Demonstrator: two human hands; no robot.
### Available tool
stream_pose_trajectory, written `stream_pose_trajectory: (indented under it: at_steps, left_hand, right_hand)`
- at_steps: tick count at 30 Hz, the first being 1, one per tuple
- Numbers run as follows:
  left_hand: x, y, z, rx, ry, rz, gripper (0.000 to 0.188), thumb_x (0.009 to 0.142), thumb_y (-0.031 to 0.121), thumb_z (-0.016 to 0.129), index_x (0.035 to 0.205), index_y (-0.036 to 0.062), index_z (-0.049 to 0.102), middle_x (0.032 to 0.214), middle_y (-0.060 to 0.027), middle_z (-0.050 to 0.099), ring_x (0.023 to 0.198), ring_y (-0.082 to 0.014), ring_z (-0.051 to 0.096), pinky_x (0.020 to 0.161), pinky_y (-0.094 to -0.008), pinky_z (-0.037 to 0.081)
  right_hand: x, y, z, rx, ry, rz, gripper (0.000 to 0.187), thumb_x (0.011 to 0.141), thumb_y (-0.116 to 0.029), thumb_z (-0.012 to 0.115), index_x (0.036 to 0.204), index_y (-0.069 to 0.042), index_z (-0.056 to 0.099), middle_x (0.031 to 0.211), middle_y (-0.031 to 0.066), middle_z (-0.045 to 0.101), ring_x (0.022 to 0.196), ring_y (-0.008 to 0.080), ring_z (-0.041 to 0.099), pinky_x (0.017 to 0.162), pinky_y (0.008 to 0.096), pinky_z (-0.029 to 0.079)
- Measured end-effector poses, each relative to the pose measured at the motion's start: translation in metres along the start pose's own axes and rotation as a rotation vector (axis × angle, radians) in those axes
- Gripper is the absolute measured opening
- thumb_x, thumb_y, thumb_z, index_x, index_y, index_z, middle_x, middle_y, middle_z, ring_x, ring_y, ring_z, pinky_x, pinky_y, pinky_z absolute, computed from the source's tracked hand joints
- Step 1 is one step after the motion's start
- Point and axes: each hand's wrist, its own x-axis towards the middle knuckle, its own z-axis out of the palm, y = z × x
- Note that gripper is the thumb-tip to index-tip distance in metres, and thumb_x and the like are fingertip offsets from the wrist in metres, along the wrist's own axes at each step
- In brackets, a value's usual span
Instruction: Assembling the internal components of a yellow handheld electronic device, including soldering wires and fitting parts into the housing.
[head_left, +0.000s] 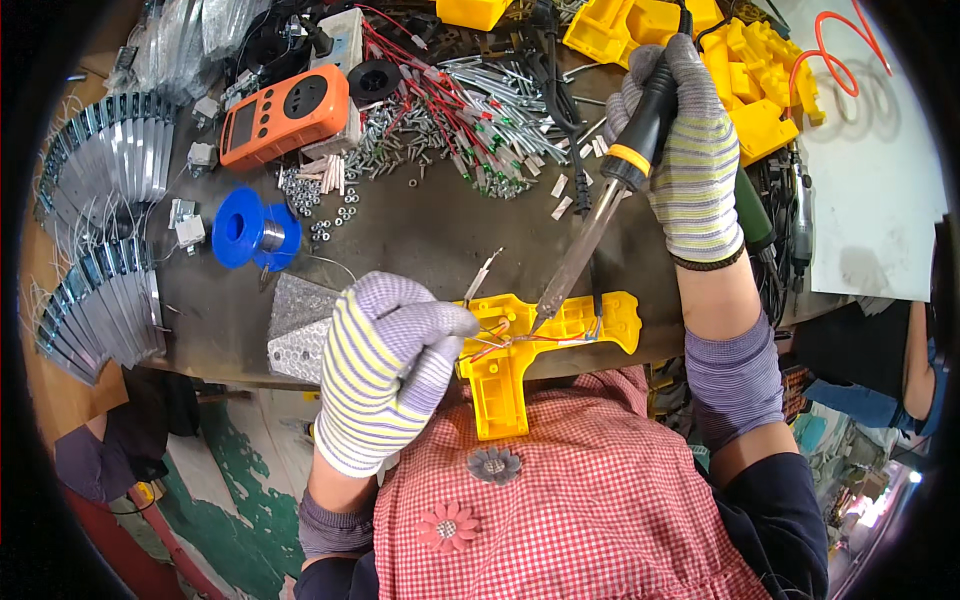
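Item 1: yellow plastic shell (498, 408), open side up, lower centre of the frame, at the near edge of the surface (400, 235); its stubby handle overlaps the checked apron (560, 490). Presumably placed so for the inside to face the wearer and be within reach of both hands.

Item 2: thin wires (512, 339), lying across the shell's cavity.

Item 3: soldering iron (629, 160), slanting from the top of the frame down to the wires; whether the tip touches them cannot be told.

Item 4: right hand (700, 150), striped glove, upper right of centre; fingers wrapped around the iron's black handle, well back from the metal barrel, probably to keep clear of heat.

Item 5: left hand (380, 365), matching glove, left of the shell; fingers nearly closed, thumb and forefinger pinching a fine strand, apparently to steady it near the tip. Solder or lead: cannot tell.

Item 6: blue spool (236, 228), left of centre, beside loose nuts (320, 230).

Item 7: orange meter (285, 117), upper left.
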Motion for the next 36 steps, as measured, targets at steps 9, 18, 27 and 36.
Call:
stream_pose_trajectory:
  at_steps: [9,18,27,36]
  left_hand:
    - [0.003,0.001,0.013,0.002,-0.035,0.062,0.016,0.074,-0.001,0.068,0.088,0.0063,0.070,0.078,-0.0081,0.059,0.071,-0.0251,0.057,0.065,-0.0362,0.046]
    - [0.008,0.003,0.009,-0.007,-0.040,0.044,0.014,0.078,0.001,0.067,0.090,0.0063,0.069,0.082,-0.0088,0.061,0.074,-0.0245,0.059,0.067,-0.0348,0.047]
    - [0.007,-0.043,-0.005,0.419,0.313,0.005,0.014,0.083,-0.004,0.066,0.094,0.0042,0.069,0.089,-0.0130,0.069,0.081,-0.0311,0.064,0.075,-0.0392,0.052]
    - [0.002,-0.046,0.000,0.404,0.253,-0.124,0.014,0.081,0.001,0.070,0.094,0.0067,0.070,0.093,-0.0139,0.070,0.086,-0.0348,0.065,0.078,-0.0429,0.052]
  right_hand:
    - [-0.009,0.013,0.011,-0.172,0.087,0.009,0.044,0.100,-0.048,0.050,0.086,-0.012,0.069,0.066,-0.0019,0.056,0.052,0.0050,0.048,0.047,0.0206,0.036]
    - [-0.002,0.013,0.006,-0.144,0.123,-0.013,0.041,0.099,-0.047,0.054,0.086,-0.011,0.068,0.070,-0.0002,0.060,0.055,0.0069,0.052,0.050,0.0221,0.039]
    - [0.008,-0.034,-0.021,0.072,0.352,-0.303,0.033,0.098,-0.040,0.062,0.097,-0.007,0.064,0.077,0.0019,0.061,0.061,0.0095,0.057,0.058,0.0239,0.049]
    - [0.078,-0.016,0.020,-0.745,-0.058,-0.902,0.026,0.087,-0.018,0.074,0.111,-0.008,0.071,0.092,0.0083,0.072,0.085,0.0213,0.072,0.072,0.0306,0.055]
